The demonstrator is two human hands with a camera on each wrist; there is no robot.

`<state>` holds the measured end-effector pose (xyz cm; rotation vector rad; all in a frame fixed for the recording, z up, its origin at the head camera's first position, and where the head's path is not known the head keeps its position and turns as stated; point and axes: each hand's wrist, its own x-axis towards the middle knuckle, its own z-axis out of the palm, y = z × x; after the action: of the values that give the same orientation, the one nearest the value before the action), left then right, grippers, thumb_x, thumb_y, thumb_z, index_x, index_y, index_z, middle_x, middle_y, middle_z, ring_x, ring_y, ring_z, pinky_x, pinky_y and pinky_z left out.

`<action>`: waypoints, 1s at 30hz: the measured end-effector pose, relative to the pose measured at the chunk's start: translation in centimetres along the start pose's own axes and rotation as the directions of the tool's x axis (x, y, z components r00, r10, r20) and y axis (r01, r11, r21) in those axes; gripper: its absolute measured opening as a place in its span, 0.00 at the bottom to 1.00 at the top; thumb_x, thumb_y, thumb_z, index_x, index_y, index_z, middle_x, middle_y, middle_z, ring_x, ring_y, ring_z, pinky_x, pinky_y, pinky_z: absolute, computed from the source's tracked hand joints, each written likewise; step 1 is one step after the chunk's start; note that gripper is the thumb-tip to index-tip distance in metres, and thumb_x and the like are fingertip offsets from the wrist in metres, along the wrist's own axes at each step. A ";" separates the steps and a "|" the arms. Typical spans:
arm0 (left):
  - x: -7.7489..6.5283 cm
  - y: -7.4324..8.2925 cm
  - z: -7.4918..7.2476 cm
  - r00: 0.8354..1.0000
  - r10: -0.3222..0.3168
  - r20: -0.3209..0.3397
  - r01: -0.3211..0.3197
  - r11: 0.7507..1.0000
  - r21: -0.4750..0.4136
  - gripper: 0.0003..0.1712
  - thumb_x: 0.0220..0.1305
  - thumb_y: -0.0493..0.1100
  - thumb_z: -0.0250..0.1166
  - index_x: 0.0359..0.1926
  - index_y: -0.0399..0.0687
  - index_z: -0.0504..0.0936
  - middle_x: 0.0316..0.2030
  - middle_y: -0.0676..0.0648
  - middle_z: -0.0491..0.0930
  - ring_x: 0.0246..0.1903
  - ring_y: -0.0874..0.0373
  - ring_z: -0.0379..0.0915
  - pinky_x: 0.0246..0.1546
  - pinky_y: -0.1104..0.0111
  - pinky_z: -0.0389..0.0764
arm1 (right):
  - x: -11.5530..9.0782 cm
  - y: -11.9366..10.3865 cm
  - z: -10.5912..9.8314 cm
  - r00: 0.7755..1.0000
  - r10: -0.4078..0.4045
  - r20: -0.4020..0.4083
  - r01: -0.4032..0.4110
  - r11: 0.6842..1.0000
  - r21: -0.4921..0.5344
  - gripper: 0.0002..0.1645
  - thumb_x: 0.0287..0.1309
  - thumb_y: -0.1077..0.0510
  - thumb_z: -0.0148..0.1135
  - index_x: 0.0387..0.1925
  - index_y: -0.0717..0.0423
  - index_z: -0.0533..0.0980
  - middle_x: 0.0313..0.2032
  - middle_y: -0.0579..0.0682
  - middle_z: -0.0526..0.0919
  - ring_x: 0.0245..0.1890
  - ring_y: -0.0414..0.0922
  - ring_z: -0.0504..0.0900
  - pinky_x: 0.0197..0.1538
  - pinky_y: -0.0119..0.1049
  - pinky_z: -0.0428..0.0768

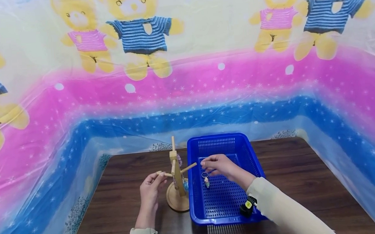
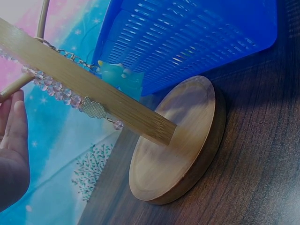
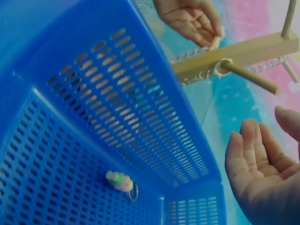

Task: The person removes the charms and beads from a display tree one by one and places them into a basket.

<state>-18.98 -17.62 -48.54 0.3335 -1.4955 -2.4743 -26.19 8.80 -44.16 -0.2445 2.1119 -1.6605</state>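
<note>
A wooden stand [image 1: 177, 198] with a round base and several pegs stands left of the basket. My left hand [image 1: 150, 192] pinches the tip of one peg [image 1: 168, 174] between thumb and fingers. From the stand hang a chain with a turquoise charm [image 2: 121, 78] and a pink beaded strand [image 2: 58, 91]. My right hand [image 1: 220, 164] is over the basket, close to another peg [image 3: 253, 77]; its fingers are loosely bent, and its palm [image 3: 269, 185] holds nothing in the right wrist view. Below it, a small colourful keychain [image 3: 121, 181] with a metal ring lies in the basket.
The blue perforated plastic basket [image 1: 228, 220] stands right beside the stand on a dark wooden table [image 1: 301, 182]. A printed cloth [image 1: 205, 89] with bears hangs around the table's back and sides.
</note>
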 end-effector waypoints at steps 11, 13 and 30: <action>-0.1 0.2 0.0 1.000 -0.005 0.001 0.005 1.000 0.000 0.19 0.69 0.25 0.58 0.26 0.50 0.77 0.26 0.58 0.88 0.28 0.69 0.86 0.34 0.79 0.89 | 0.3 -0.6 1.2 0.997 -0.070 0.031 0.066 0.992 0.105 0.22 0.73 0.57 0.61 0.59 0.68 0.78 0.42 0.50 0.88 0.37 0.37 0.85 0.49 0.36 0.90; -0.1 0.2 0.0 1.000 -0.008 0.000 0.008 1.000 0.003 0.18 0.69 0.25 0.58 0.26 0.50 0.78 0.26 0.58 0.88 0.28 0.69 0.86 0.34 0.79 0.89 | 0.4 -0.6 1.4 0.996 -0.080 0.035 0.076 0.991 0.109 0.21 0.72 0.58 0.61 0.59 0.69 0.78 0.38 0.46 0.87 0.36 0.38 0.85 0.49 0.36 0.90; 0.0 0.1 0.0 1.000 -0.003 0.013 0.003 1.000 0.001 0.19 0.69 0.24 0.58 0.26 0.49 0.78 0.26 0.58 0.88 0.28 0.69 0.86 0.33 0.79 0.89 | 0.4 -0.7 2.0 0.991 -0.109 0.071 0.094 0.977 0.192 0.17 0.73 0.62 0.58 0.54 0.73 0.78 0.31 0.40 0.85 0.32 0.35 0.84 0.43 0.29 0.89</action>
<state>-18.96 -17.69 -48.47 0.3204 -1.5027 -2.4832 -25.76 6.65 -43.98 -0.3595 1.8964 -1.8635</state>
